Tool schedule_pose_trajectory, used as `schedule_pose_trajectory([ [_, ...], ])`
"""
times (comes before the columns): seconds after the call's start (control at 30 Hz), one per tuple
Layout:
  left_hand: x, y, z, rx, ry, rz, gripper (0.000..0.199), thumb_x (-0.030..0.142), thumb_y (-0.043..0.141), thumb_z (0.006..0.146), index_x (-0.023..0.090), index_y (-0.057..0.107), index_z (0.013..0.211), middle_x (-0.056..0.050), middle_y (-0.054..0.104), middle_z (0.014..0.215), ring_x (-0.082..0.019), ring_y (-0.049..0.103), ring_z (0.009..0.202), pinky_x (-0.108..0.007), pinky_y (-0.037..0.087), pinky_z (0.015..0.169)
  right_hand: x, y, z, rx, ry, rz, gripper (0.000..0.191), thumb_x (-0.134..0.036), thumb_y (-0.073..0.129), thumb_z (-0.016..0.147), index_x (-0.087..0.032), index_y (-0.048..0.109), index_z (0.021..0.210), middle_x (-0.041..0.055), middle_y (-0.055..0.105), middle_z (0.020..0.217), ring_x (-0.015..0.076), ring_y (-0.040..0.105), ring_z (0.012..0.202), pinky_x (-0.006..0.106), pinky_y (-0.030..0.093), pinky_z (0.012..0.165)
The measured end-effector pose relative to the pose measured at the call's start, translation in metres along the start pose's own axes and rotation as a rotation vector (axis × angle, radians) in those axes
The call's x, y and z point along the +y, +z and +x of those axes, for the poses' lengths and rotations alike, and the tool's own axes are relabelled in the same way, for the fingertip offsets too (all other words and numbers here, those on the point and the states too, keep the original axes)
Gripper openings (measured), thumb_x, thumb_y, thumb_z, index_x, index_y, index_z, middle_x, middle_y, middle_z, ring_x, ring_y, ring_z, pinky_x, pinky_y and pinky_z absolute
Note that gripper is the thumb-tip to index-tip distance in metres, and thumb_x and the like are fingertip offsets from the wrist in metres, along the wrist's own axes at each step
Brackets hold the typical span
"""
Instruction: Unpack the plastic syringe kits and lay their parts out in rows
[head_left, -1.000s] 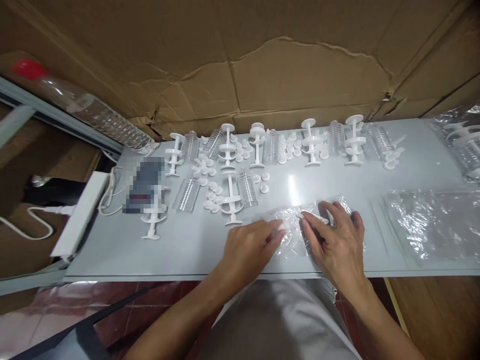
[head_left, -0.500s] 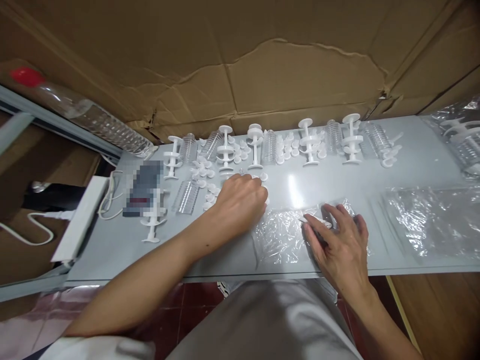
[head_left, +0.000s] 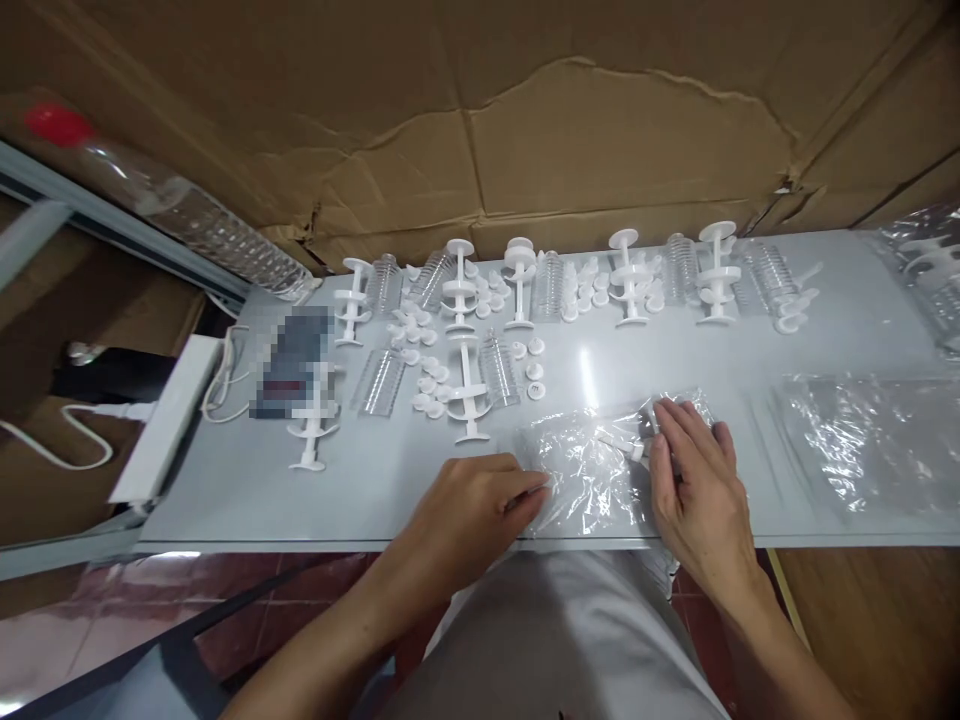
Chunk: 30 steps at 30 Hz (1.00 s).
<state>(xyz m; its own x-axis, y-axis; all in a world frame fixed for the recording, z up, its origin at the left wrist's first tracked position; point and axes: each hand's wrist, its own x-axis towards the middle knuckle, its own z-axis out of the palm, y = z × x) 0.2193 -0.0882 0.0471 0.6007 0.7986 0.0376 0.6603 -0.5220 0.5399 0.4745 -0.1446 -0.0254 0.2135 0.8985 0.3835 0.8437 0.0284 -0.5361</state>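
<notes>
A clear plastic bag [head_left: 577, 480] lies near the table's front edge, with small white pieces [head_left: 624, 446] at its right part. My left hand [head_left: 480, 505] pinches the bag's left edge between thumb and fingers. My right hand [head_left: 697, 470] rests on the bag's right end, fingers close together; whatever is beneath them is hidden. Behind my left hand stand a white plunger [head_left: 469, 390], a clear ribbed cylinder [head_left: 500, 370] and several small white round caps [head_left: 535, 371].
More white plungers [head_left: 630, 280], clear cylinders [head_left: 679, 270] and caps line the back by the cardboard [head_left: 600, 150]. A bottle [head_left: 217, 235], a pixelated dark object [head_left: 289, 355] and a power strip [head_left: 169, 420] are left. More plastic bags [head_left: 870, 450] lie right.
My left hand has come back from the caps toward me to the bag's left edge, uncovering a plunger and cylinder. My right hand has shifted slightly right, its fingers closer together, off the small white piece.
</notes>
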Motion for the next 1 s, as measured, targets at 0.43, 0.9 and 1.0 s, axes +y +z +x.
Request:
schedule_pose_trajectory([
  [0.43,-0.012,0.035,0.005,0.135,0.233,-0.221,0.025,0.015,0.060,0.104,0.021,0.078,0.121,-0.007,0.080,0.127,-0.018,0.078,0.112,-0.033,0.066,0.094,0.012,0.002,-0.001,0.010,0.072,0.106,0.047,-0.028,0.048,0.107,-0.025,0.059,0.152,0.0096,0.067,0.147,0.0299,0.061,0.141,0.065,0.036,0.127],
  [0.9,0.000,0.061,0.045,0.126,0.150,-0.066,0.035,0.020,0.051,0.109,0.022,0.069,0.139,-0.006,0.071,0.144,-0.021,0.071,0.130,-0.035,0.067,0.093,0.007,-0.001,0.002,-0.033,-0.011,0.085,0.024,-0.037,0.063,0.103,-0.025,0.079,0.117,0.0103,0.066,0.148,0.0326,0.061,0.141,0.067,0.034,0.126],
  [1.0,0.004,0.061,0.049,0.155,0.101,-0.179,0.026,0.021,0.063,0.104,0.021,0.075,0.127,-0.004,0.081,0.126,-0.020,0.079,0.110,-0.030,0.067,0.085,0.009,-0.003,0.001,-0.031,-0.031,0.116,0.023,-0.037,0.066,0.101,-0.026,0.079,0.117,0.0094,0.067,0.147,0.0325,0.061,0.141,0.068,0.033,0.126],
])
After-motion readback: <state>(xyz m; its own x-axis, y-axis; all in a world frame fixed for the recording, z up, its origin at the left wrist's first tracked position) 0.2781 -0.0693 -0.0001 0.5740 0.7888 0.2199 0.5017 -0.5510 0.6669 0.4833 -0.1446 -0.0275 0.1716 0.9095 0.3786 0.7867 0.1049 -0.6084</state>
